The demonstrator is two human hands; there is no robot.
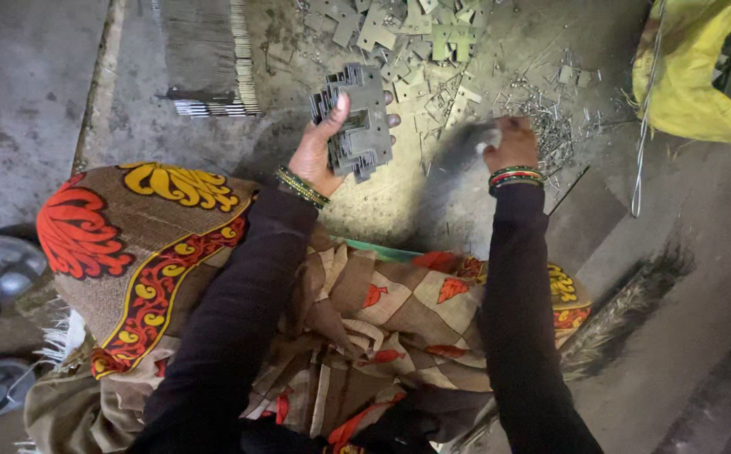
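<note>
Two hands are in view, one left hand (319, 155) and one right hand (512, 143). The left hand holds one stack of grey notched metal plates (355, 122); how many plates are in it cannot be counted, though well over a dozen edges show. One blurred grey piece (466, 139) is at the right hand. Each wrist carries one cluster of several thin bangles (302, 187). On the floor lie one long row of stacked laminations (210, 55), one scattered heap of loose plates (416, 29), too many to count, one yellow sack (701, 76), one broom (626, 307) and two metal bowls (0, 261).
</note>
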